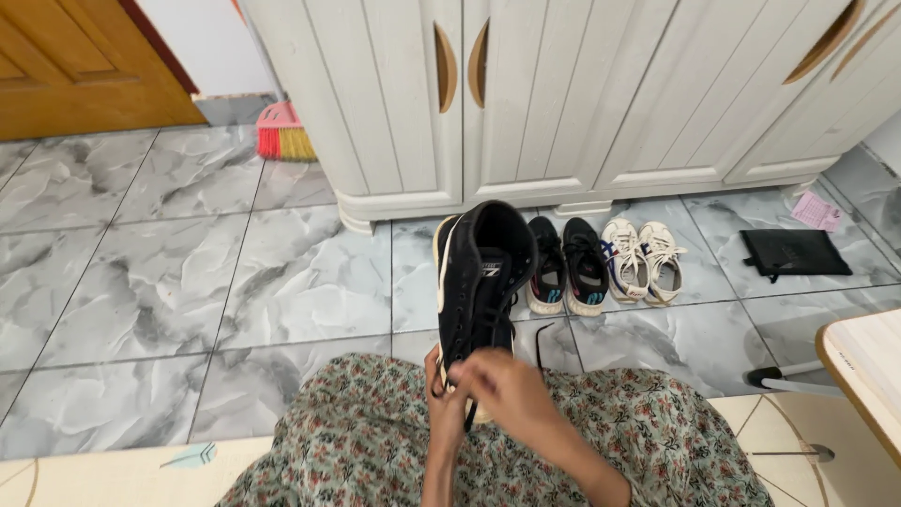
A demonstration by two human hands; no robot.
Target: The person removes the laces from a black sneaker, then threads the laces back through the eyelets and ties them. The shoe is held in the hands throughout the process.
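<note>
Both hands hold one black high-top shoe (pixel 479 282) upright over the lap, with two pairs of shoes lined up on the floor behind it.

Counted: one black high-top with a white side stripe in hand; one pair of black sneakers (pixel 566 267) and one pair of white sneakers (pixel 643 261) side by side at the foot of the white cabinet (pixel 526 94); one flat black pouch (pixel 794 252) and one pink paper slip (pixel 816 211) further right; one pink-headed broom (pixel 284 131) by the cabinet's left corner. The left hand (pixel 441 394) is closed around the shoe's heel end; the right hand (pixel 502 392) has its fingers curled, pinching at the black lace near the shoe's lower edge. The grey marble tiles (pixel 188 272) lie open to the left, while a wooden table edge (pixel 859 361) crowds the right.
</note>
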